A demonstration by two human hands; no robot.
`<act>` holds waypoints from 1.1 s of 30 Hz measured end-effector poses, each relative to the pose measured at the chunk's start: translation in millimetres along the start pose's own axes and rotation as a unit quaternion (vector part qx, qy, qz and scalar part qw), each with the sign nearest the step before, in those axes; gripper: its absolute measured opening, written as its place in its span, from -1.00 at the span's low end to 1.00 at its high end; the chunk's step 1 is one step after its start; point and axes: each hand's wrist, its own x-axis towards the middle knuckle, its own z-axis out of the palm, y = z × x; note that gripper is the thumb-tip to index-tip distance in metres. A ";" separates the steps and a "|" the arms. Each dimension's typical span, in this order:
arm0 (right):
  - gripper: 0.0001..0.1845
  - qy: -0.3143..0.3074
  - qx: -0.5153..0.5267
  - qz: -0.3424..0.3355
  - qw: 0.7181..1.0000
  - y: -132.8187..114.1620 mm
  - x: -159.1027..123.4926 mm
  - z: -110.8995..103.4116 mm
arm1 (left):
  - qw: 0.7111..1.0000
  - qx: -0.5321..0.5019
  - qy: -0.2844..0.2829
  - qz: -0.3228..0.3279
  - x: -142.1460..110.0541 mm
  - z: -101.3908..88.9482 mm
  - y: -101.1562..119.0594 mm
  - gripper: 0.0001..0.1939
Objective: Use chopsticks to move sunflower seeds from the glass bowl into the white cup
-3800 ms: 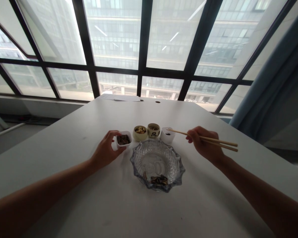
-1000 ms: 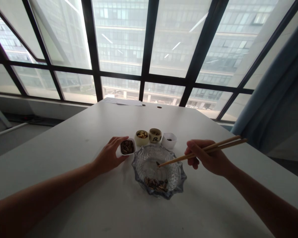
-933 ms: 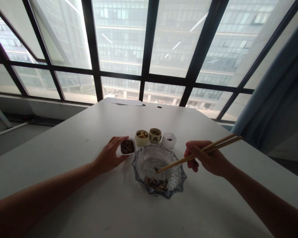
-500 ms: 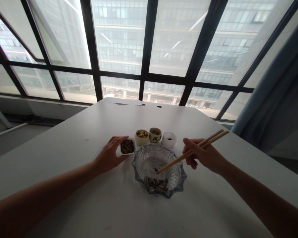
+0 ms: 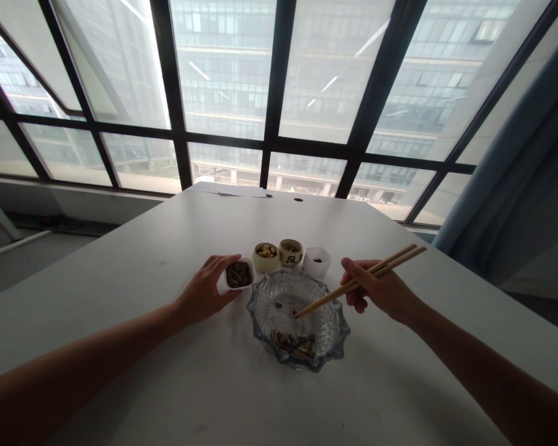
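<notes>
My left hand point(image 5: 204, 292) curls around the left side of a small white square dish of dark seeds point(image 5: 239, 274) and steadies it on the white table point(image 5: 167, 371). My right hand point(image 5: 381, 290) grips a pair of wooden chopsticks point(image 5: 358, 282). Their tips hang over the middle of a cut-glass bowl point(image 5: 335, 337). A pile of dark seeds point(image 5: 294, 344) lies at the bowl's near side, and one lone seed point(image 5: 278, 305) rests further back in it.
Behind the glass bowl stand a cream cup of pale nuts point(image 5: 265, 256), a patterned cup point(image 5: 291, 251) and a small white dish point(image 5: 317, 260). Papers point(image 5: 232, 189) lie at the table's far edge below a big window. A blue curtain point(image 5: 516, 179) hangs at the right.
The chopstick tips dipped into the glass bowl and lifted a little to its middle, and a lone seed now lies on the bowl's far side. The left hand has stayed on the seed dish.
</notes>
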 end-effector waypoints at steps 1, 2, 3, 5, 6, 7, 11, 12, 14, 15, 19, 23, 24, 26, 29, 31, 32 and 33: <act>-0.31 -0.003 -0.001 -0.003 1.000 -0.7 -0.4 0.0 | 1.000 0.000 0.000 0.000 0.1 -0.1 0.1 -0.41; -0.31 -0.010 0.001 -0.005 1.000 -1.3 -0.7 0.0 | 1.000 0.001 -0.001 -0.001 0.1 -0.2 0.1 -0.41; -0.31 -0.015 0.003 -0.008 1.000 -1.7 -1.0 0.0 | 1.000 0.001 -0.002 -0.003 0.1 -0.3 0.0 -0.42; -0.33 -0.022 0.005 -0.013 1.000 -1.9 -1.1 -0.3 | 1.000 0.001 -0.005 -0.009 -0.1 -0.5 -0.2 -0.42; -0.33 -0.026 0.006 -0.014 1.000 -1.8 -0.9 -0.9 | 1.000 0.001 -0.008 -0.012 -0.2 -0.5 -0.5 -0.42; -0.34 -0.028 0.010 -0.018 0.999 -1.6 -0.5 -1.8 | 1.000 0.001 -0.010 -0.014 -0.4 -0.5 -0.9 -0.42; -0.39 0.089 0.026 -0.114 0.989 1.6 2.1 -10.0 | 1.000 0.002 -0.010 -0.014 -0.9 0.4 -2.1 -0.41; -0.41 0.144 0.012 -0.150 0.978 3.4 2.9 -12.6 | 1.000 0.002 -0.009 -0.013 -0.8 0.5 -2.1 -0.41; -0.46 0.230 -0.036 -0.207 0.950 7.9 4.6 -17.5 | 1.000 0.002 -0.010 -0.011 -0.5 0.2 -1.5 -0.41; -0.48 0.253 -0.061 -0.224 0.939 10.5 5.5 -19.5 | 1.000 0.002 -0.010 -0.012 -0.2 -0.1 -1.0 -0.41; -0.49 0.266 -0.117 -0.248 0.924 18.2 8.3 -23.0 | 1.000 0.003 -0.011 -0.017 0.5 -1.6 1.1 -0.42; -0.48 0.269 -0.129 -0.254 0.920 20.3 8.5 -23.2 | 1.000 0.005 -0.013 -0.018 0.3 -1.9 1.0 -0.42; -0.48 0.270 -0.129 -0.256 0.919 21.0 8.5 -23.5 | 1.000 0.005 -0.014 -0.018 0.2 -1.8 0.8 -0.41; -0.49 0.266 -0.133 -0.262 0.918 23.2 9.0 -24.7 | 1.000 0.005 -0.014 -0.016 0.2 -1.5 0.4 -0.41; -0.51 0.234 -0.162 -0.250 0.926 27.7 11.4 -27.5 | 1.000 0.005 -0.011 -0.009 0.3 -1.1 0.3 -0.42; -0.52 0.208 -0.183 -0.230 0.933 30.0 13.5 -28.7 | 1.000 0.007 -0.010 -0.007 0.4 -1.0 0.5 -0.43; -0.51 0.202 -0.188 -0.224 0.935 30.6 14.3 -28.9 | 1.000 0.007 -0.012 -0.008 0.5 -0.9 0.8 -0.43; -0.51 0.203 -0.187 -0.223 0.935 30.7 14.8 -28.6 | 1.000 0.007 -0.015 -0.009 0.4 -0.9 1.1 -0.42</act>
